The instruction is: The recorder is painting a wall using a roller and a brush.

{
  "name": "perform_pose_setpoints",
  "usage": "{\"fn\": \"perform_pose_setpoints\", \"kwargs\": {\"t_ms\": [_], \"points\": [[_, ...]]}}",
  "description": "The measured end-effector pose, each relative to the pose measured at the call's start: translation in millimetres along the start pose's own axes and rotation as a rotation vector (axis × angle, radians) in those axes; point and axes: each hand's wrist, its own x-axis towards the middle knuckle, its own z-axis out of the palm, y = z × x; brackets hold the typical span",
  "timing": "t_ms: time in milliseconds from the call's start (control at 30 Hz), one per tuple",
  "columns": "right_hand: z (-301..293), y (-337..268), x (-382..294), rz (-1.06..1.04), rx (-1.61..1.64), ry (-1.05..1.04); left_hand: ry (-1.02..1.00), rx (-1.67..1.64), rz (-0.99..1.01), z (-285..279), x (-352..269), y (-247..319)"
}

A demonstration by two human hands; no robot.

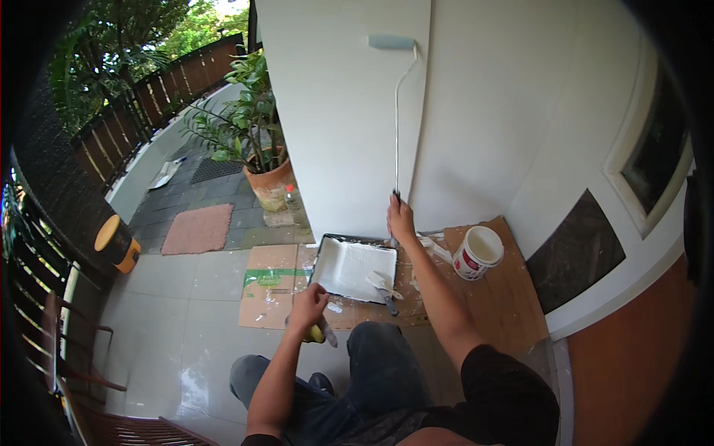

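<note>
My right hand [401,219] grips the dark handle of a long paint roller [396,111]. Its pale roller sleeve [391,42] is up against the white wall column [340,122]. Below the column a black-rimmed paint tray [337,262] holds white paint. A paintbrush [389,292] with a grey handle lies across the tray's near right edge. My left hand [308,308] hangs near the tray's near left corner, fingers curled. Partly hidden beneath it is a yellow and grey item [315,334]; whether the hand holds it is unclear.
Paint-spattered cardboard [268,306] covers the floor under the tray. A white paint bucket [478,253] stands at the right, near a door [641,357]. Left of the column are a potted plant [268,181], a plastic bottle [295,206] and a pink mat [198,228]. A wooden chair [134,429] is at lower left.
</note>
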Motion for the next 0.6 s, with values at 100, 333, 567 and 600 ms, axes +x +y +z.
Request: {"fn": "perform_pose_setpoints", "kwargs": {"t_ms": [100,333,567,600], "points": [[-13,-38,-51,0.019,0.4,-0.167,-0.056,-0.032,0.02,10,6,-8],[-40,-102,-44,0.264,0.355,-0.129,-0.094,-0.397,0.055,0,28,71],[-38,-115,42,-0.083,-0.087,0.143,-0.155,-0.289,0.074,17,38,36],[-42,-115,46,-0.078,-0.079,0.124,-0.15,-0.291,0.064,22,38,14]]}}
